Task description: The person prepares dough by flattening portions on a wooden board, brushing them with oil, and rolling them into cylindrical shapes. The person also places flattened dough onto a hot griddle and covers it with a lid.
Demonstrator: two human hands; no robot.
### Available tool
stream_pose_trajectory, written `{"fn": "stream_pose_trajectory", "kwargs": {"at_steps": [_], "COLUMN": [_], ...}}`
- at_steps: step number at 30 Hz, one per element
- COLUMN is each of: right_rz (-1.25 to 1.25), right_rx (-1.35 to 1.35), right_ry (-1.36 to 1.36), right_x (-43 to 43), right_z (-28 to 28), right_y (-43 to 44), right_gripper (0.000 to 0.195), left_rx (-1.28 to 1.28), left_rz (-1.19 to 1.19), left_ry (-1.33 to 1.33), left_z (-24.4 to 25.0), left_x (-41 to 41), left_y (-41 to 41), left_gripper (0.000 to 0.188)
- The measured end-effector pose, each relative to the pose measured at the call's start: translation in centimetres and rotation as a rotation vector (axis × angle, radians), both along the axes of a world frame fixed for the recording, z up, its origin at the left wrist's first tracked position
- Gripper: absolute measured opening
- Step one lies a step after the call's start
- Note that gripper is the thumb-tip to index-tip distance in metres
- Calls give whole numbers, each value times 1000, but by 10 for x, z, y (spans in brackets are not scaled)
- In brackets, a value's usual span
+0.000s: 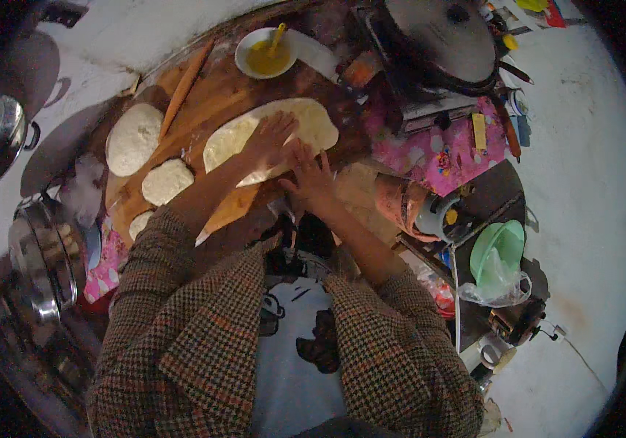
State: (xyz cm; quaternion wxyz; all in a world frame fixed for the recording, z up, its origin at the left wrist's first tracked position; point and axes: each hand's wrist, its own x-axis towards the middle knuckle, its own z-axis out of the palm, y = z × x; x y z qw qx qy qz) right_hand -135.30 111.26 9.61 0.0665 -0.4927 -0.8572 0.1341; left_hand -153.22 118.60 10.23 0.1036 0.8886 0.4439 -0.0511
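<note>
A long, flattened oval of dough (316,120) lies on a wooden board (211,107). Across its middle rests my left hand (272,137), palm down, fingers pointing to the far side. At the dough's near edge is my right hand (310,175), its fingers spread and the fingertips close to my left hand. Neither hand appears to grip anything. Left of the large piece are a flat oval dough (135,139), a smaller round dough (168,182) and a third piece (140,223), partly hidden by my left sleeve. A wooden rolling pin (186,90) lies beside the flat oval.
A white bowl (242,55) of yellow liquid with a yellow utensil stands at the board's far side. A large lidded pan (444,44) is at the upper right, above a pink patterned cloth (422,156). Green plastic bowls (488,252) sit right; stacked metal pots (44,252) stand left.
</note>
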Motion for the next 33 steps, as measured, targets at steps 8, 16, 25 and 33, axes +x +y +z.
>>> {"fn": "stream_pose_trajectory", "kwargs": {"at_steps": [8, 16, 25, 33], "right_rz": [-34, -45, 84, 150], "right_rx": [-125, -32, -62, -63], "right_ry": [-73, -33, -59, 33], "right_x": [22, 53, 7, -19], "right_z": [6, -5, 9, 42], "right_y": [19, 33, 30, 22], "right_gripper": [73, 79, 81, 82], "left_rx": [323, 127, 17, -74], "left_rz": [-19, 42, 105, 100], "left_ry": [-126, -102, -151, -227], "left_z": [-40, -20, 0, -6], "left_x": [34, 57, -3, -48], "left_y": [28, 27, 6, 13], "left_gripper": [61, 62, 57, 55]}}
